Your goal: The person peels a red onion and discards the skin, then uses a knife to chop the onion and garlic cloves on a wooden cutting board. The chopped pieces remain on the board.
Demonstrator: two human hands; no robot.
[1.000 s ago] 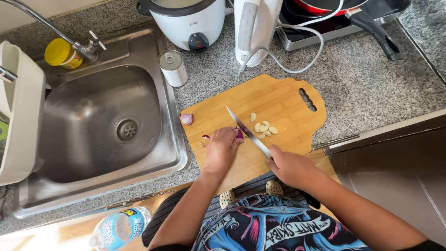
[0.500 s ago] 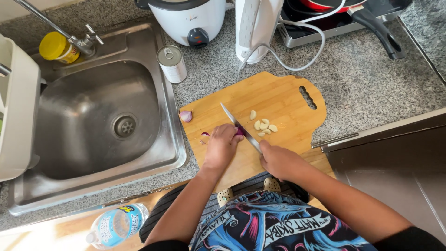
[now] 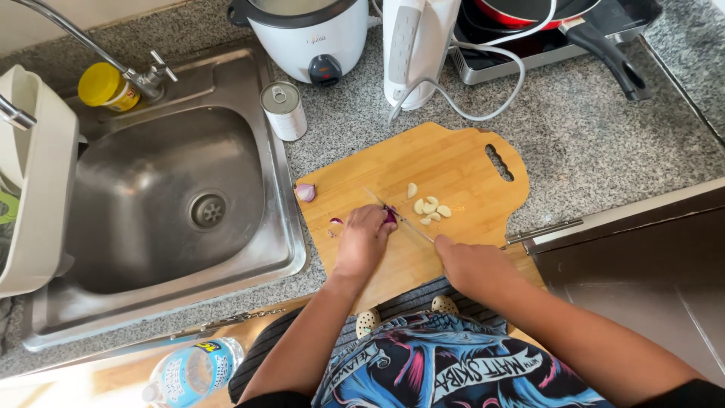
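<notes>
A white rack (image 3: 34, 181) is cut off at the left edge; beside it lies the steel sink (image 3: 151, 196), with a yellow-lidded jar (image 3: 106, 85) behind the tap (image 3: 91, 45); a tin can (image 3: 285, 109) stands on the counter. On the wooden cutting board (image 3: 453, 162), an onion piece (image 3: 305, 192) lies near the left corner. The left hand (image 3: 364, 238) presses down on a purple onion (image 3: 390, 216), fingers closed over it, hiding most of it; the right hand (image 3: 472, 266) is clamped on a knife (image 3: 396, 215), handle hidden, blade apparently touching the onion. Garlic slices (image 3: 429, 206) lie just right of the blade. The rice cooker (image 3: 306, 34), kettle (image 3: 415, 45) and pan (image 3: 574, 23) are cut off at the top.
</notes>
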